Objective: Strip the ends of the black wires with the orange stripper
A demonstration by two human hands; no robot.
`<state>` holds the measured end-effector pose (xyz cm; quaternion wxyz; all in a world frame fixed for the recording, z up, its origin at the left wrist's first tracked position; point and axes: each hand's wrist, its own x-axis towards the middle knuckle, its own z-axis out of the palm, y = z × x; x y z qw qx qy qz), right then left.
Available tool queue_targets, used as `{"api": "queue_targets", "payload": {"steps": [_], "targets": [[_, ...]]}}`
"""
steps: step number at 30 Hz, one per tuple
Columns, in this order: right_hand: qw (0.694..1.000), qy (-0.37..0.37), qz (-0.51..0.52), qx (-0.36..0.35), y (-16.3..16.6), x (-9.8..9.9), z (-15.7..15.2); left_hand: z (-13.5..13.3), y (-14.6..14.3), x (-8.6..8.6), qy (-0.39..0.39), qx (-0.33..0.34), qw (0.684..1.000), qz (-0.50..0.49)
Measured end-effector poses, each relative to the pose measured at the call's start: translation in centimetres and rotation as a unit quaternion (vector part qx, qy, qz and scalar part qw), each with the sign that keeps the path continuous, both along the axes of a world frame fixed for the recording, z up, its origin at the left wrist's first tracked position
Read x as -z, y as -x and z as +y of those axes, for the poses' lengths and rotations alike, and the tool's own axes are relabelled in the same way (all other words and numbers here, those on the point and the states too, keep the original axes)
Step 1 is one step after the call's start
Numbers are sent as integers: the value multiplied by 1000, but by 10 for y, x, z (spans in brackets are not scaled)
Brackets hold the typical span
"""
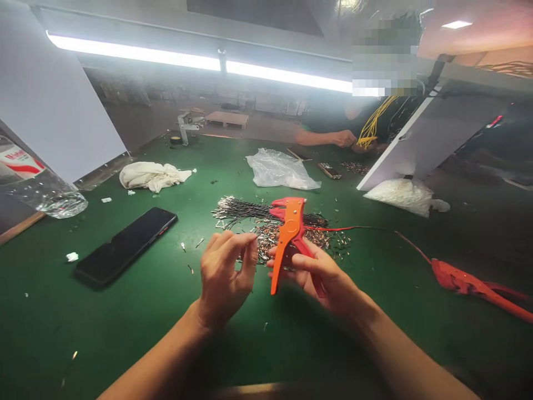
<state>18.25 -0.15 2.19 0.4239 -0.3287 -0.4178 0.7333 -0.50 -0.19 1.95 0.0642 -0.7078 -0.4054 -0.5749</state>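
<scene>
My right hand (318,272) holds an orange and red wire stripper (291,228) upright by its handles, with the jaws at the top pointing left. Left of the tool, my left hand (227,272) is closed in a pinch, thumb against forefinger. Whatever lies between those fingertips is too small to make out. Behind both hands a bundle of black wires (245,209) with silvery ends lies on the green table (166,328). A heap of short copper-coloured wire pieces and terminals (325,239) spreads in front of the bundle, partly hidden by the tool and my hands.
A black phone (127,244) and a plastic bottle (50,191) are on the left. Further back lie a white cloth (152,175) and a clear plastic bag (281,169). A second red tool (466,278) rests at right. Across the table another person's hands (347,139) handle yellow wires (370,128).
</scene>
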Motion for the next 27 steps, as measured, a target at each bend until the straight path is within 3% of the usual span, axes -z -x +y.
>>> {"api": "queue_targets", "payload": {"steps": [5,10,18,27], "targets": [[988,78,122,-57,14,1,-15,1,0,2,33,-20,999,10],[983,81,139,-89,15,6,-18,5,6,0,42,-44,998,4],[969,89,199,-115,8,11,-10,1,0,6,7,-2,997,82],[938,124,237,-219,9,12,-13,3,-2,5,57,27,998,-5]]}}
